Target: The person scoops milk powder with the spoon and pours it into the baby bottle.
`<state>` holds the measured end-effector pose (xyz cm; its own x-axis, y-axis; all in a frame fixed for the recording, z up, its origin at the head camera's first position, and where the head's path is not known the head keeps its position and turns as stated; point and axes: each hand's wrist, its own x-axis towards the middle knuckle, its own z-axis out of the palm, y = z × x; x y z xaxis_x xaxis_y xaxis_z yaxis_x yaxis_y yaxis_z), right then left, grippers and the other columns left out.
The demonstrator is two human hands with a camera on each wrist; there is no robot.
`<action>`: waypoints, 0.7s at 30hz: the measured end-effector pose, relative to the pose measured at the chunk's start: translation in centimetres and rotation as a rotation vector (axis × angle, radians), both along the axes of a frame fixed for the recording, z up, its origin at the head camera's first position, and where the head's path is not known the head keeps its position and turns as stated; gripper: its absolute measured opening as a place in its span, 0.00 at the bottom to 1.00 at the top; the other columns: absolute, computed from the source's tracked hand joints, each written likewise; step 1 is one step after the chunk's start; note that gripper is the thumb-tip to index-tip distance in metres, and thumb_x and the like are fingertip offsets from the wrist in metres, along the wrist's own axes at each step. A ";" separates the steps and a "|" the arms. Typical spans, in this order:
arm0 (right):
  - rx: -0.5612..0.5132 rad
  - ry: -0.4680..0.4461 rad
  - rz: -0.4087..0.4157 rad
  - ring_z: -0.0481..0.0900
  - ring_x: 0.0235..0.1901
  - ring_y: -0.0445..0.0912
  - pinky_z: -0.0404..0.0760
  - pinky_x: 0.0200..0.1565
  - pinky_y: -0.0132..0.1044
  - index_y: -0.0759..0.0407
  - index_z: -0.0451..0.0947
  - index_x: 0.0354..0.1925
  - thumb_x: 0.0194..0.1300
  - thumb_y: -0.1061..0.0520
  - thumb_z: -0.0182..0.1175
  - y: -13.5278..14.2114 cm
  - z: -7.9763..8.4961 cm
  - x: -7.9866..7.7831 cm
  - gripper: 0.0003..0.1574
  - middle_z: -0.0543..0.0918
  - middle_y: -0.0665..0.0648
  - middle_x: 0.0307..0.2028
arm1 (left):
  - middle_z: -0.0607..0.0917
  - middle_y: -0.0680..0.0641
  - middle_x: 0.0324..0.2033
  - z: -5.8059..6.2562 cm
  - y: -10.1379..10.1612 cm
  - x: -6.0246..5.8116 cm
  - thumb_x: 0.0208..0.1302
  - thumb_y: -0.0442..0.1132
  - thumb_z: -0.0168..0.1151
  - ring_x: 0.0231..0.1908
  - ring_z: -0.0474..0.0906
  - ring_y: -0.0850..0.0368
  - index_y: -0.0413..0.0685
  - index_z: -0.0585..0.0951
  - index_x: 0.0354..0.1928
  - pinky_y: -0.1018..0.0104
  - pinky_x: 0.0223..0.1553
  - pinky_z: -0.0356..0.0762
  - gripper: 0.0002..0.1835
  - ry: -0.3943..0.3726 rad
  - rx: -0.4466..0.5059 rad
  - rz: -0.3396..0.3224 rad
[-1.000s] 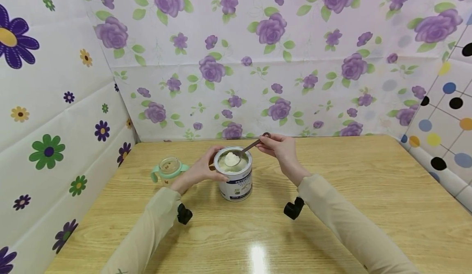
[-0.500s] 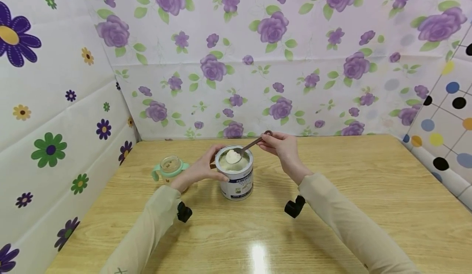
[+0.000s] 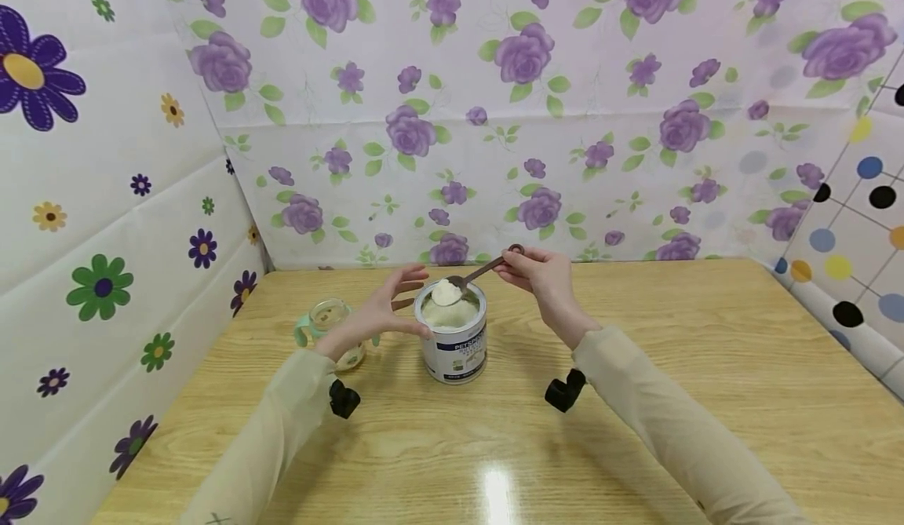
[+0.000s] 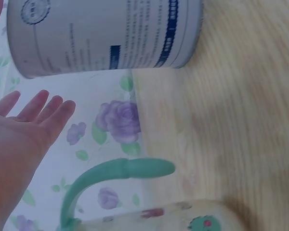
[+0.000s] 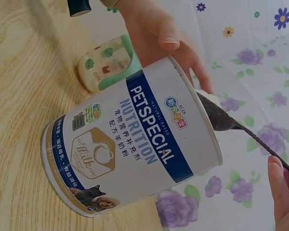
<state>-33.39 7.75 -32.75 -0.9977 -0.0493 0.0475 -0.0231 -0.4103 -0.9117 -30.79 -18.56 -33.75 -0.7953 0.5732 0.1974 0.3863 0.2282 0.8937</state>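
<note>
A white and navy milk powder can (image 3: 457, 352), labelled PETSPECIAL in the right wrist view, stands lidless on the table with pale powder inside. My right hand (image 3: 549, 283) pinches the end of a dark spoon (image 3: 486, 268), whose bowl carries a heap of powder (image 3: 445, 292) over the can's mouth. Left of the can, my left hand (image 3: 376, 315) is spread with its fingers apart. In the left wrist view a gap shows between those fingers (image 4: 50, 108) and the can (image 4: 106, 38).
Behind my left wrist stands a clear cup (image 3: 327, 315) with green handles, partly hidden by that arm. Flower-patterned sheets (image 3: 480, 156) rise along the back and left of the wooden table (image 3: 671, 352). A dotted sheet (image 3: 840, 242) hangs at the right.
My left hand has let go of the can and moved slightly left, its fingers spreading. The loaded spoon has risen a little over the can, still held in my right hand.
</note>
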 end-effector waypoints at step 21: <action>-0.008 0.011 0.010 0.82 0.31 0.51 0.76 0.40 0.39 0.78 0.73 0.44 0.57 0.68 0.60 -2.6 2.2 0.0 0.17 0.81 0.65 0.29 | 0.61 0.39 0.60 1.5 -5.4 -0.9 0.49 0.29 0.68 0.60 0.55 0.42 0.41 0.53 0.66 0.49 0.57 0.54 0.44 0.143 0.051 0.071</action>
<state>-33.34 5.20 -30.60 -0.9966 -0.0585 0.0584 -0.0287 -0.4175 -0.9082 -31.72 -24.01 -32.27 -0.7950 0.5030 0.3390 0.4952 0.2153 0.8417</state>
